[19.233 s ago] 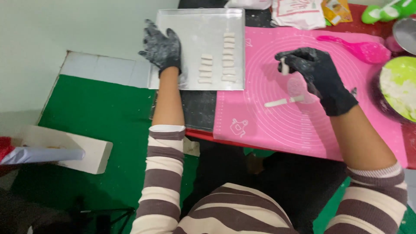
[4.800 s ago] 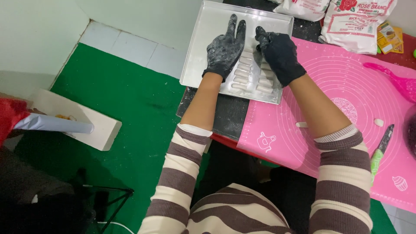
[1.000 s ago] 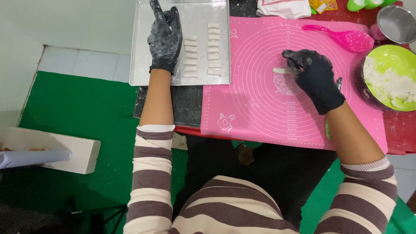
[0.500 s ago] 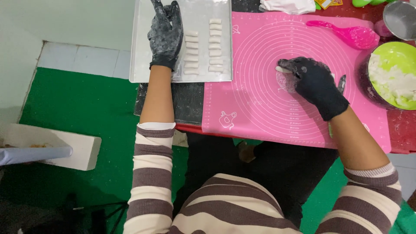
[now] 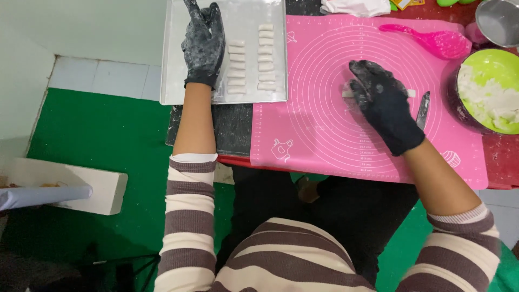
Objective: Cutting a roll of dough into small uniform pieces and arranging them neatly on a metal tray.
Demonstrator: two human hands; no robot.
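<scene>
left hand (image 5: 204, 40): black glove dusted with flour, lying flat, palm down, on the metal tray (image 5: 178, 65); fingers straight and close together, clamped on nothing; sits in the tray's left half, just beside the left row of dough pieces.
right hand (image 5: 384, 103): black glove, floury, palm down on the pink mat (image 5: 319, 130), right of the mat's middle; fingers a little spread and curled over a dough roll (image 5: 411, 93); pressing on it, not gripping round it.
dough roll: thin white strip lying across the mat under the right hand; only its ends show, one at the fingertips, one past the knuckles.
dough pieces (image 5: 237, 67): short white logs in two rows running from near to far edge of the tray; left row touches or nearly touches the left hand, right row (image 5: 266, 57) sits toward the tray's right edge.
metal tray: at the bench's left end, overhanging a dark strip of the bench; right edge just beside the mat's left edge.
pink mat: covers the bench middle, printed circles; its near edge is close to the bench's near edge.
knife (image 5: 423, 110): on the mat, just right of the right hand, blade pointing to the far edge.
green bowl (image 5: 489, 92): right edge of the bench, white dough lumps inside.
pink spoon (image 5: 427, 39): far right corner of the mat.
steel bowl (image 5: 500, 21): far right corner of the bench, partly cut off.
</scene>
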